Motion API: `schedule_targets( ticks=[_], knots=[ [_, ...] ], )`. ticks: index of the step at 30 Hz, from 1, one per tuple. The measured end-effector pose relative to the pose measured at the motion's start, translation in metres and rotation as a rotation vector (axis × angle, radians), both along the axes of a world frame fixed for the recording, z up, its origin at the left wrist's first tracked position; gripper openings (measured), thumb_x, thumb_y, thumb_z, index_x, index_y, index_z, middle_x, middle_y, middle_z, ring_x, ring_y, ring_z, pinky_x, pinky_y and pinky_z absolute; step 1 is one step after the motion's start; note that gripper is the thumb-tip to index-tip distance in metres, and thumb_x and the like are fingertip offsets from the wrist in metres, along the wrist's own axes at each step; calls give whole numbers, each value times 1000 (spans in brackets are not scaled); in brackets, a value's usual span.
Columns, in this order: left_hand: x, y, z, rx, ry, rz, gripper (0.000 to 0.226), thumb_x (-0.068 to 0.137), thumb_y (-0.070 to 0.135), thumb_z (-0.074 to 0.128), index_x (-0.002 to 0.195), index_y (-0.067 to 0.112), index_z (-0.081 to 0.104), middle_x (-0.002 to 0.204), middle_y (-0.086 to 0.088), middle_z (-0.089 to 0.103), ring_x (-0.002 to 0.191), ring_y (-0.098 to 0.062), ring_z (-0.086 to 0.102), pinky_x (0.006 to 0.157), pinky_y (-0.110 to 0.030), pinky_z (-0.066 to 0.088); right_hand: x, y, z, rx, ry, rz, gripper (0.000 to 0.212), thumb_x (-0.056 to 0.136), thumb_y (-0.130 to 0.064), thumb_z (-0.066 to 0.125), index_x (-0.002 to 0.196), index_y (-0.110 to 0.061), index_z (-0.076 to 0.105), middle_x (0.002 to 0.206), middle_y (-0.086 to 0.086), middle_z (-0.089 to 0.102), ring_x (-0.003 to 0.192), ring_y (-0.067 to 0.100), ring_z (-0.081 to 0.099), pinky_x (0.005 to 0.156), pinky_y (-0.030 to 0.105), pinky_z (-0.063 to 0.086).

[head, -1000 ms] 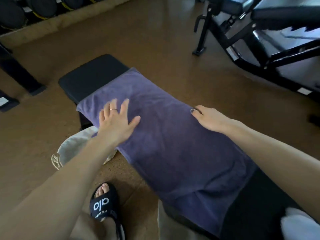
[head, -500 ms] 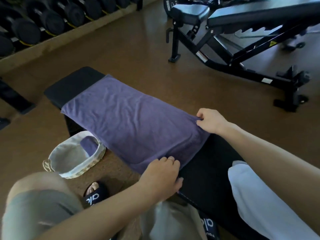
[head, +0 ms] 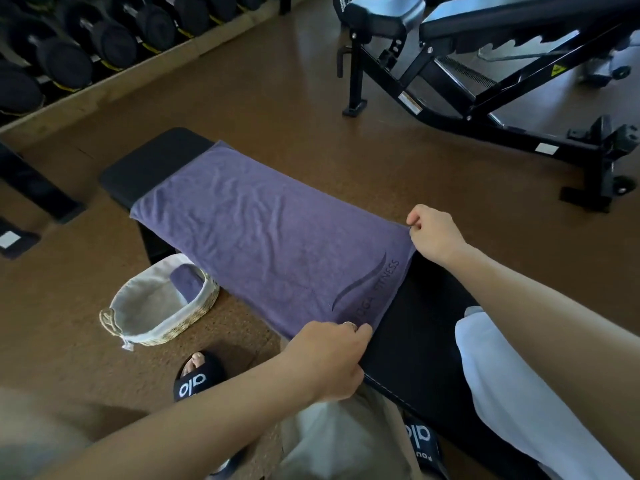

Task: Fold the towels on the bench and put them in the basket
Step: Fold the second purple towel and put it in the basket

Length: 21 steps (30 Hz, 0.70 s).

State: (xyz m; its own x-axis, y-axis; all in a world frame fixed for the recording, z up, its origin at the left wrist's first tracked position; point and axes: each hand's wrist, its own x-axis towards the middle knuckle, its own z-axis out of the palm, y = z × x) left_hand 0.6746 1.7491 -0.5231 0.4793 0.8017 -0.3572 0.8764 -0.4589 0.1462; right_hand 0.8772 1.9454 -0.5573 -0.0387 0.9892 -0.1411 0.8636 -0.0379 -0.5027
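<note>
Gripping: both hands were on the near end of the purple towel (head: 263, 233), one at each corner.
Left hand (head: 329, 358): fingers curled over the corner nearest the person, pinching the cloth at the bench's front edge.
Right hand (head: 436, 237): thumb and fingers pinched the far corner, lifting it just a touch off the pad.
Towel: spread flat along the black bench (head: 156, 161), covering most of its far half, a dark logo and lettering showing by the held edge.
White towel (head: 512, 393): lay in a heap on the bench's near end, under the right forearm, untouched.
Basket (head: 194, 320): sat on the brown floor just beside the bench, on the person's left, cloth-lined, with a rolled purple towel (head: 187, 282) inside against its far wall.
Foot: a black slide sandal (head: 197, 377) stood near the basket.
Background: dumbbells (head: 69, 46) lined the rack, an adjustable bench (head: 485, 46) stood well apart.
</note>
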Motion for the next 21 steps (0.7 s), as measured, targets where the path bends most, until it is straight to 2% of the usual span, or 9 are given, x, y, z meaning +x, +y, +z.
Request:
schedule_targets(
  ticks=[4, 7, 11, 13, 15, 18, 21],
  knots=[
    [3, 6, -4, -1, 5, -12, 12, 97, 26, 46, 104, 17, 40, 82, 2, 41, 70, -24, 48, 61, -37, 39, -4, 3, 4, 13, -48, 23, 16, 101, -6, 52, 113, -16, 57, 106, 7, 62, 96, 24, 62, 81, 35, 52],
    [-3, 8, -5, -36, -12, 5, 18, 99, 29, 46, 112, 16, 47, 83, 1, 45, 69, -21, 52, 60, -35, 41, -10, 3, 4, 39, -73, 41, 15, 100, -5, 54, 111, -15, 56, 104, 8, 63, 94, 26, 62, 83, 39, 54],
    [-9, -6, -8, -61, -65, 15, 14, 100, 29, 45, 106, 17, 43, 85, 1, 45, 72, -25, 54, 63, -38, 45, -10, 2, 5, 12, -117, 49, 16, 100, -6, 56, 113, -16, 56, 105, 8, 62, 95, 26, 63, 83, 38, 55],
    [-11, -16, -11, -42, -82, -6, 12, 100, 28, 44, 101, 17, 37, 87, -1, 47, 72, -27, 52, 63, -39, 42, -6, 4, 6, -42, -162, 54, 15, 100, -7, 54, 112, -16, 56, 106, 9, 62, 93, 27, 62, 86, 43, 56],
    [-15, -21, -14, -31, -90, -60, 14, 101, 29, 43, 103, 16, 41, 92, -4, 56, 75, -29, 57, 65, -41, 46, -3, 5, 8, -115, -286, 101, 15, 100, -9, 53, 113, -15, 57, 105, 10, 62, 92, 27, 62, 88, 45, 57],
    [-27, -24, -17, -88, -88, -163, 25, 104, 31, 42, 115, 13, 55, 106, -9, 64, 89, -32, 64, 77, -46, 53, -6, 2, 15, -235, -522, 184, 22, 99, -13, 55, 121, -12, 60, 108, 10, 62, 97, 28, 63, 91, 44, 56],
    [-39, -18, -16, -30, -164, -221, 24, 103, 31, 42, 114, 18, 58, 109, -4, 64, 92, -28, 63, 75, -43, 53, -18, -1, 19, -109, -711, 246, 36, 98, -16, 56, 133, -12, 50, 130, 16, 55, 119, 36, 55, 95, 46, 48]
  ],
)
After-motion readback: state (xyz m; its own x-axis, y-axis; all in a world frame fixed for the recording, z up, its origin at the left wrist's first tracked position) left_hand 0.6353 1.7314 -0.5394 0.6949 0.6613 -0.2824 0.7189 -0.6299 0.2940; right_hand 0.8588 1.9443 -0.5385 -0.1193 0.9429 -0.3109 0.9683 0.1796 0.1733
